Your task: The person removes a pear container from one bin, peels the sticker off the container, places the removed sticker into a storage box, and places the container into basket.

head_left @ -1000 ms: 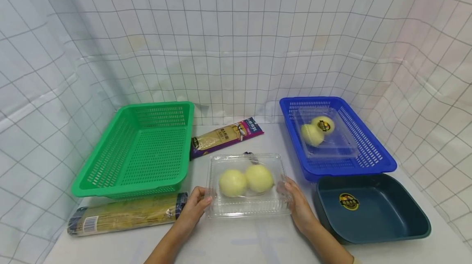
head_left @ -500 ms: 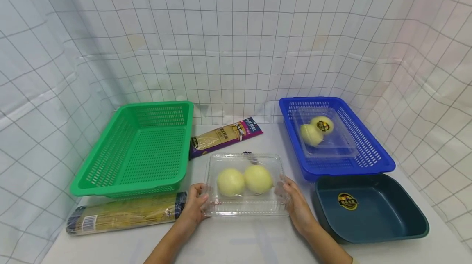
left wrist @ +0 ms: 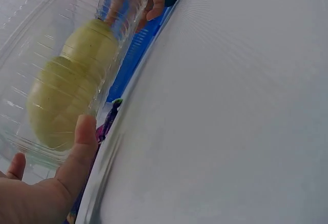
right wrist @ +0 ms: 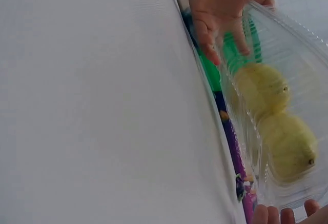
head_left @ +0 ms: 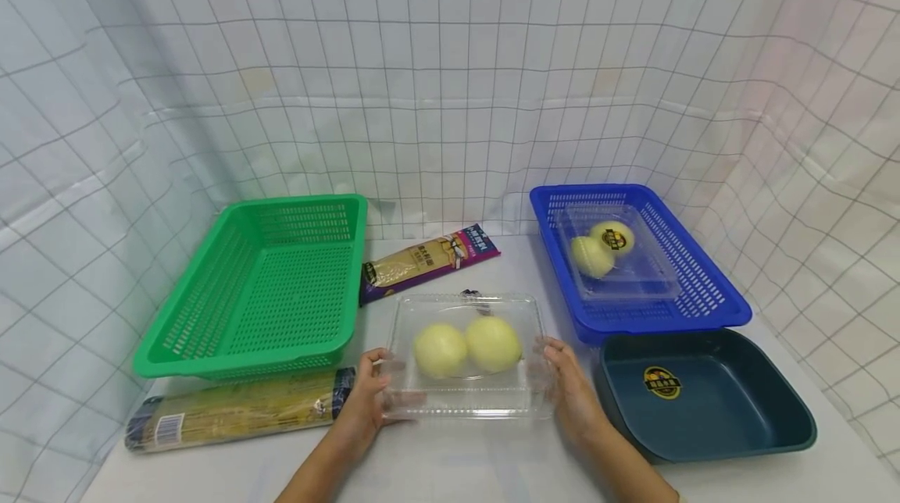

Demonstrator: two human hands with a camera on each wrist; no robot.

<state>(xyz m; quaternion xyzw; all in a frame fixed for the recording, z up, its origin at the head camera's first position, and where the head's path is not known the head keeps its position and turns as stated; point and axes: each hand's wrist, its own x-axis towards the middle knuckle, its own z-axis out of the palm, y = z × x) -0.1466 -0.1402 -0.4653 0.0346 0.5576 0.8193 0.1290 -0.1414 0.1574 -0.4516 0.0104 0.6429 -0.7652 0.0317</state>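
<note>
**A clear box was gripped from both short ends**

The box was held in front of the person, its long axis running crosswise from the left hand to the right hand, with neither hand clearly nearer. Its left end was clasped between thumb and fingers, its right end by curled fingers; whether the table was touched by its base could not be told. Two yellow fruits were contained in it, side by side. In the blue basket, farther right, a second box was seen with two paler fruits inside. A round label was shown in the dark tray, nearer the person; the green basket was placed to the left.
</note>
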